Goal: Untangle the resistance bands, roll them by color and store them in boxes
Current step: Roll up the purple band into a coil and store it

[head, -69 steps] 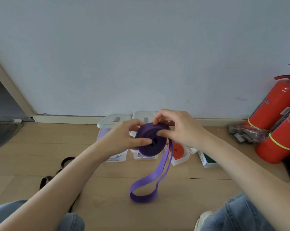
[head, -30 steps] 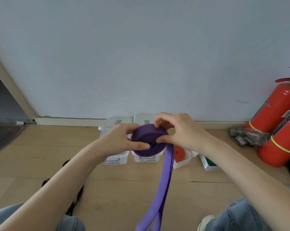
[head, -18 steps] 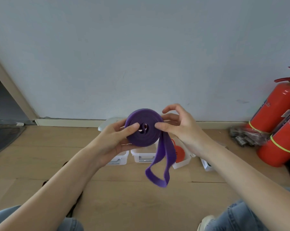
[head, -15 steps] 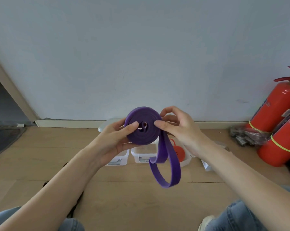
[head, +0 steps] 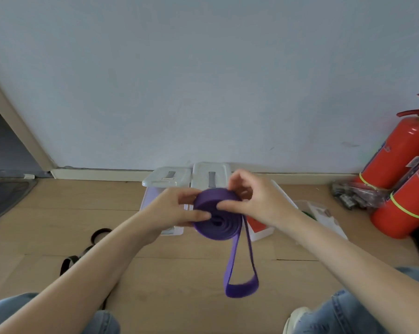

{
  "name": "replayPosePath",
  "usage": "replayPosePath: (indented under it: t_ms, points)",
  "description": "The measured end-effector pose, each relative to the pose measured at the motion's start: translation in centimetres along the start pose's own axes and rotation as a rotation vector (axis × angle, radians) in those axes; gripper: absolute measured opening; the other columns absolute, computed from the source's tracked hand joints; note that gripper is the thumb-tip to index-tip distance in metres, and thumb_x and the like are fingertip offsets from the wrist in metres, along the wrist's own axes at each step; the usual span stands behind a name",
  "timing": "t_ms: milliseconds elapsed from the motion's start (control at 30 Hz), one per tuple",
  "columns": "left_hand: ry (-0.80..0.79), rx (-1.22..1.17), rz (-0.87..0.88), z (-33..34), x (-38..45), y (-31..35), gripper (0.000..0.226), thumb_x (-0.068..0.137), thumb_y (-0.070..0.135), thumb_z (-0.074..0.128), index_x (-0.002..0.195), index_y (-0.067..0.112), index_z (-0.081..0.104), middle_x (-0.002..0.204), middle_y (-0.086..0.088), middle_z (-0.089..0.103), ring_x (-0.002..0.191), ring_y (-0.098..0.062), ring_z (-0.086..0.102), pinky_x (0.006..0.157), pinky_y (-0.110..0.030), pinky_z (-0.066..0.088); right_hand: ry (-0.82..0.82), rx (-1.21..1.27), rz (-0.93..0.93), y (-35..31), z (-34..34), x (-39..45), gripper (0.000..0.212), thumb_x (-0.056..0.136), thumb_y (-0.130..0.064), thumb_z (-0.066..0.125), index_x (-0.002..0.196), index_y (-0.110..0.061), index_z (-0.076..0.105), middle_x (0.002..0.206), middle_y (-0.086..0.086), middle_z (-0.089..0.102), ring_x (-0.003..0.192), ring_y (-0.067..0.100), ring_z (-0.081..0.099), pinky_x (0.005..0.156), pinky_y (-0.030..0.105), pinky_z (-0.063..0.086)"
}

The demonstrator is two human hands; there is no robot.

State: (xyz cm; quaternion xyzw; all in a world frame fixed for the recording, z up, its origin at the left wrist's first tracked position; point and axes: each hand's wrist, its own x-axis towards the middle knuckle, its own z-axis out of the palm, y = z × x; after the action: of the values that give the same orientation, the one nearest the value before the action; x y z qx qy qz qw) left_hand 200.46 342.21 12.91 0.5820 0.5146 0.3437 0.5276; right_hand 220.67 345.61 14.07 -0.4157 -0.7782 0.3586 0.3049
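Wooden floor [head: 59,213] — boxes [head: 166,180] behind purple band [head: 215,220], 2 extinguishers [head: 401,169] right

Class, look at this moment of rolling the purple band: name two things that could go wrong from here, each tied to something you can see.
1. The purple band is only partly coiled, and a loose tail loop hangs free. If the left hand or right hand eases its pinch, the coil could spring open.
2. A black band lies on the floor by the left forearm; the swinging tail might catch it and tangle again.
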Motion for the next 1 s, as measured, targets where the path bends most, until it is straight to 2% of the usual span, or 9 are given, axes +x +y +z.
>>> replayPosePath:
  t_ms: [100, 233, 367, 433, 567, 700, 767, 867, 1000]
  points:
    - [0.025, -0.314, -0.019, -1.1, 0.1, 0.9, 0.04, 0.07, 0.015, 0.072, 0.11, 0.013, 0.065, 0.103, -0.005, 0.072, 0.094, -0.022, 0.069, 0.071, -0.025, 0.057, 0.072, 0.281, 0.025, -0.2, -0.3, 0.6, 0.033, 0.069, -0.027, 0.079, 0.089, -0.028, 0.053, 0.089, -0.007, 0.067, 0.082, 0.008, 0.065, 0.076, 0.025, 0.055]
    - [0.045, -0.466, -0.049, -1.6, 0.5, 1.2, 0.044, 0.071, 0.017, 0.07, 0.114, 0.012, 0.062, 0.108, -0.007, 0.071, 0.097, -0.025, 0.068, 0.074, -0.028, 0.057, 0.175, 0.331, 0.009, -0.4, 0.1, 0.9, 0.028, 0.075, -0.022, 0.077, 0.093, -0.03, 0.056, 0.09, -0.004, 0.069, 0.081, 0.011, 0.067, 0.075, 0.025, 0.056]
    - [-0.004, 0.034, -0.03, -1.5, 0.5, 0.8, 0.037, 0.075, 0.012, 0.075, 0.11, 0.02, 0.064, 0.103, 0.003, 0.072, 0.097, -0.011, 0.067, 0.085, -0.027, 0.053, 0.07, 0.09, -0.064, -0.6, -0.6, 0.9, 0.031, 0.072, -0.015, 0.079, 0.088, -0.032, 0.059, 0.087, -0.008, 0.07, 0.081, 0.006, 0.067, 0.077, 0.021, 0.054]
    - [-0.032, 0.188, -0.006, -1.0, 0.5, 0.3, 0.035, 0.074, 0.01, 0.076, 0.107, 0.016, 0.066, 0.101, 0.0, 0.072, 0.096, -0.012, 0.066, 0.087, -0.031, 0.053, -0.03, -0.085, -0.09, -0.5, -0.4, 0.7, 0.032, 0.071, -0.014, 0.079, 0.088, -0.034, 0.06, 0.083, -0.017, 0.068, 0.081, 0.005, 0.064, 0.078, 0.021, 0.051]
    - [-0.055, 0.249, -0.005, 0.0, 0.3, -0.7, 0.029, 0.073, 0.014, 0.077, 0.101, 0.013, 0.069, 0.095, -0.004, 0.073, 0.094, -0.018, 0.067, 0.089, -0.038, 0.053, -0.115, -0.178, -0.066, -0.2, -0.1, 0.0, 0.03, 0.071, -0.015, 0.078, 0.09, -0.032, 0.062, 0.079, -0.021, 0.066, 0.082, 0.009, 0.062, 0.081, 0.029, 0.049]
    - [-0.066, 0.311, -0.019, 0.4, 0.2, -1.1, 0.032, 0.07, 0.015, 0.08, 0.099, 0.018, 0.069, 0.091, 0.0, 0.074, 0.087, -0.016, 0.069, 0.085, -0.035, 0.054, -0.195, -0.19, -0.034, -0.2, -0.5, -0.3, 0.031, 0.072, -0.02, 0.079, 0.088, -0.038, 0.06, 0.078, -0.026, 0.065, 0.079, -0.001, 0.061, 0.078, 0.021, 0.049]
    - [-0.072, 0.325, -0.018, 0.7, 0.0, -1.4, 0.029, 0.071, 0.017, 0.079, 0.099, 0.018, 0.07, 0.09, 0.002, 0.074, 0.086, -0.013, 0.069, 0.085, -0.032, 0.054, -0.228, -0.183, -0.013, 0.0, -0.2, -0.5, 0.03, 0.072, -0.022, 0.078, 0.087, -0.039, 0.059, 0.082, -0.021, 0.066, 0.077, -0.001, 0.061, 0.078, 0.026, 0.051]
    - [-0.059, 0.203, -0.035, 0.6, -0.3, -1.2, 0.03, 0.073, 0.015, 0.078, 0.102, 0.017, 0.07, 0.093, 0.0, 0.074, 0.089, -0.016, 0.069, 0.08, -0.03, 0.056, -0.177, -0.051, 0.012, 0.1, -0.2, -0.7, 0.031, 0.073, -0.022, 0.078, 0.092, -0.036, 0.058, 0.091, -0.013, 0.067, 0.083, 0.008, 0.064, 0.08, 0.032, 0.054]
    - [0.02, -0.19, -0.062, -0.3, -0.1, 0.0, 0.041, 0.066, 0.021, 0.077, 0.106, 0.016, 0.067, 0.096, -0.004, 0.074, 0.089, -0.017, 0.07, 0.067, -0.021, 0.055, -0.057, 0.239, 0.027, 0.3, -0.5, -0.5, 0.049, 0.075, -0.016, 0.077, 0.109, -0.038, 0.05, 0.104, 0.003, 0.065, 0.088, 0.01, 0.067, 0.074, 0.018, 0.052]
